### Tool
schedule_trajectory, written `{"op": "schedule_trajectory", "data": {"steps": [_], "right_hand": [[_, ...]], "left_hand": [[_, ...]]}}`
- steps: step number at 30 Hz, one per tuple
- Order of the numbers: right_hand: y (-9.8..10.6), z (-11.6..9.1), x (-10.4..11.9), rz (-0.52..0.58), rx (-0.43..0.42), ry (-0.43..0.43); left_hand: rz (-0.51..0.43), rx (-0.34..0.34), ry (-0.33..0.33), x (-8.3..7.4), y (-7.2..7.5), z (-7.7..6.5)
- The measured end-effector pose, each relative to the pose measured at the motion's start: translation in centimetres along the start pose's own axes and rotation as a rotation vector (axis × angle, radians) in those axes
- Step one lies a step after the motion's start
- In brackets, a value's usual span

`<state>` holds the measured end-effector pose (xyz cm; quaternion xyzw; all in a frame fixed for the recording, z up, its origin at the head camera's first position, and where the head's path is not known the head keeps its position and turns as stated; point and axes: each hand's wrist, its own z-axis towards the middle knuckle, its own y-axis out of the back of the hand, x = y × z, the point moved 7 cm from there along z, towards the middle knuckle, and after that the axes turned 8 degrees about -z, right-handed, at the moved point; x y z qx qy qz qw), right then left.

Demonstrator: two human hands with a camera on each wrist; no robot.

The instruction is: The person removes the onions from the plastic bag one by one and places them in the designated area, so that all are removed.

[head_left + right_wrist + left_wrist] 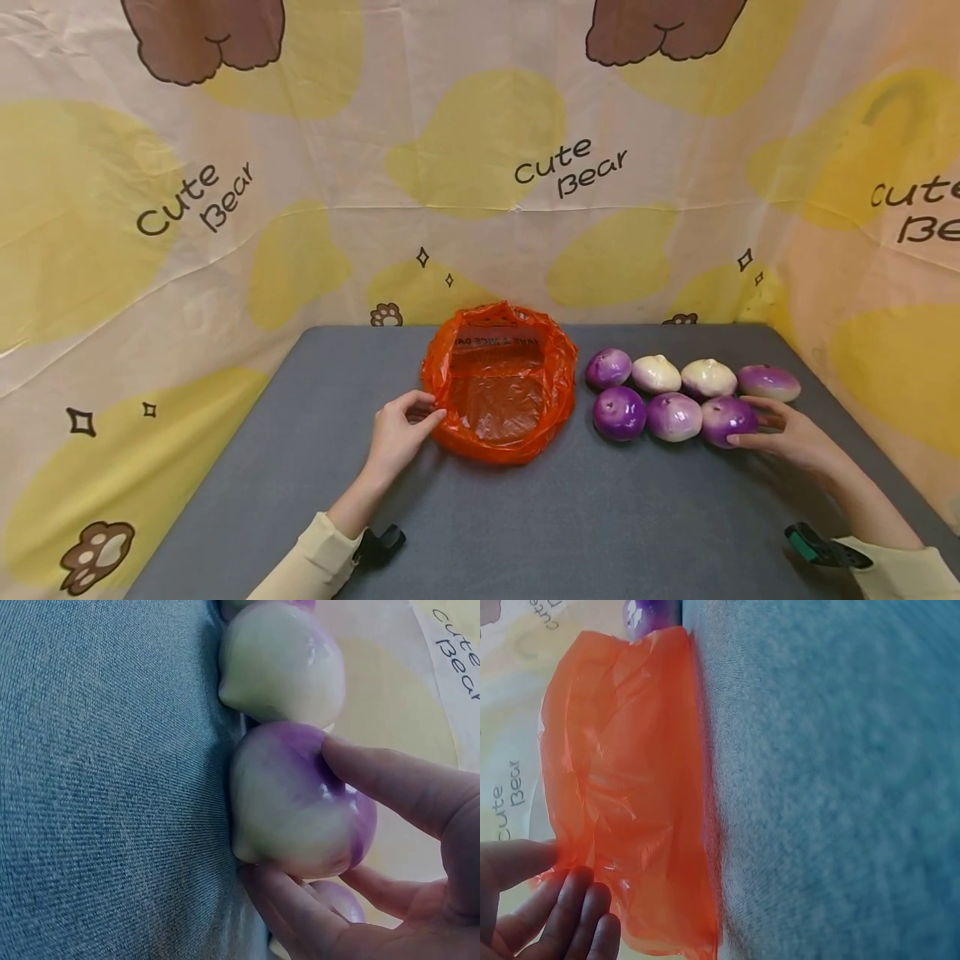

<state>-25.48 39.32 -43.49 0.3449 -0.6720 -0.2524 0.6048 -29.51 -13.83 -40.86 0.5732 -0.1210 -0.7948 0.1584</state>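
Observation:
A red-orange plastic bag (442, 350) stands on the table with its mouth wide and its rim rolled outward. My left hand (401, 433) pinches the near left part of the bag's rim between thumb and fingers; in the left wrist view the thumb overlaps the orange film (641, 772). To the right of the bag lie glossy purple-and-white onions in two rows. The front row's rightmost onion (726, 419) is gripped by my right hand (791, 437). Seen from the right wrist, thumb and fingers span that onion (289, 817), which appears to touch the table.
Beside the gripped onion lie a pale purple onion (674, 417) and a darker one (619, 413). Behind them is a back row of several, including a whitish onion (708, 378) and a long purple one (769, 382). A printed cloth (480, 167) hangs around the grey table (525, 525).

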Motion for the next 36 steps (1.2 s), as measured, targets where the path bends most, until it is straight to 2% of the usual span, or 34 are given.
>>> {"op": "schedule_trajectory", "data": {"steps": [18,22,24,26,30,32,36], "right_hand": [[0.5,-0.7,0.3,-0.019,0.020,0.022],[1.1,-1.0,0.9,-0.048,-0.019,0.027],[1.8,-1.0,1.6,-0.133,-0.081,0.039],[2.7,-1.0,2.8,-0.233,-0.173,0.076],[3.8,-0.9,6.3,-0.372,-0.326,0.204],[3.6,-0.7,8.0,-0.387,-0.309,0.264],[2.5,0.2,10.6,-0.438,-0.165,0.300]], "left_hand": [[-0.026,-0.021,0.019,0.6,1.2,-0.4],[0.015,-0.041,0.002,0.6,2.0,-0.4],[0.071,-0.052,-0.025,0.3,2.8,-0.2],[0.167,-0.049,-0.076,-0.2,3.7,0.0],[0.437,0.009,-0.219,-1.0,5.1,0.9],[0.550,0.072,-0.272,-1.1,5.5,1.5],[0.705,0.233,-0.298,-0.5,5.9,2.5]]}}
